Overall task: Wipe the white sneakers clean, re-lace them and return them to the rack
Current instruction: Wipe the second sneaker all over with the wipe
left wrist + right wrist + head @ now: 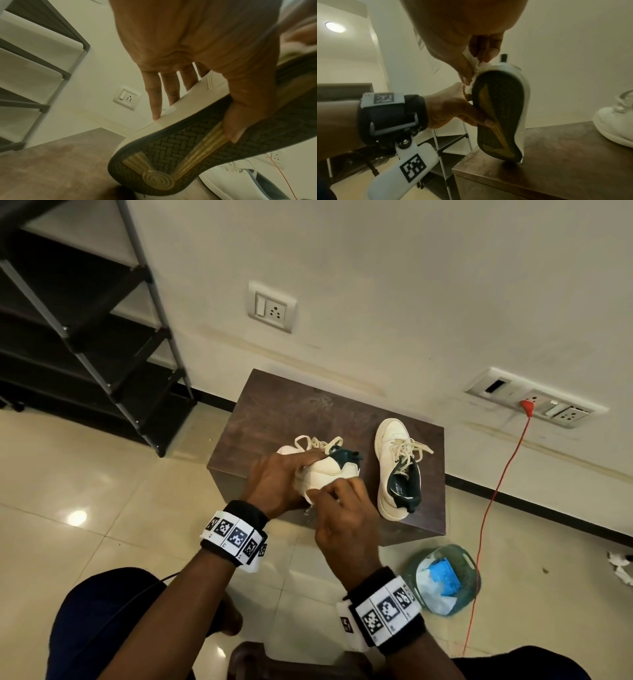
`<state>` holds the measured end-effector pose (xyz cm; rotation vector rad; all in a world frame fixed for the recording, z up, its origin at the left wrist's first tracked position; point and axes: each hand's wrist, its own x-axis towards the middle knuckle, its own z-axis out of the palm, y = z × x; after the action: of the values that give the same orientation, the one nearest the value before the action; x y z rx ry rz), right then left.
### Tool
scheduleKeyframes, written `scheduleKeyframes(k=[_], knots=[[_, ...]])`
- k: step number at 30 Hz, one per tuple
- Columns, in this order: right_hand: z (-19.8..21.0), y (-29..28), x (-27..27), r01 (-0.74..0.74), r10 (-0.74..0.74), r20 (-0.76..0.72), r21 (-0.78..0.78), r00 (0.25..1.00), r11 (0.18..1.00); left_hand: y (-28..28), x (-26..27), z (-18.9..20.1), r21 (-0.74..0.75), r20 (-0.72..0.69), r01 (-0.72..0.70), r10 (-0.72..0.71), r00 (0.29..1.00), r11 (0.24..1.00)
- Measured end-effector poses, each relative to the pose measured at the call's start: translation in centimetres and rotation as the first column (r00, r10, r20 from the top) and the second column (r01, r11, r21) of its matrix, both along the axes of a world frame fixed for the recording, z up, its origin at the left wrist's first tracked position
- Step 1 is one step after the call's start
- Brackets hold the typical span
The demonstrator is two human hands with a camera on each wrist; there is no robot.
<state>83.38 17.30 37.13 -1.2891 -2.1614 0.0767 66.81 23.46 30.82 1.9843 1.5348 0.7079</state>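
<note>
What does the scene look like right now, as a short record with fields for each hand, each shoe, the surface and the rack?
left hand: grips the held sneaker, thumb on its sole
right hand: pinches a white wipe against the heel edge
held sneaker: tipped on its side, toe end on the stool
other sneaker: upright on the stool, laced
wooden stool: holds both shoes
shoe rack: its visible shelves bare
</note>
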Motion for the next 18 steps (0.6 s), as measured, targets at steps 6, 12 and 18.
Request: scheduleKeyframes(k=[6,12,18], knots=[[0.0,0.3,-2.0,0.023,-0.034,0.149,0.073,0.988,0.997,0.3,-0.2,-0.6,-0.011,0.011,-0.007,0.007,1.000,1.000],[0.0,-0.9,3.2,0.052,-0.053,-0.183,-0.015,0.982,0.999,0.2,-1.7,0.7,-0.008,0.313,-0.031,0.032,0.949,0.999],[-0.3,0.4,2.9,-0.063,-0.166,-0.672,-0.302,0.722,0.951,0.3,-2.4,0.3,-0.051,0.386,-0.033,0.050,0.921,0.998]])
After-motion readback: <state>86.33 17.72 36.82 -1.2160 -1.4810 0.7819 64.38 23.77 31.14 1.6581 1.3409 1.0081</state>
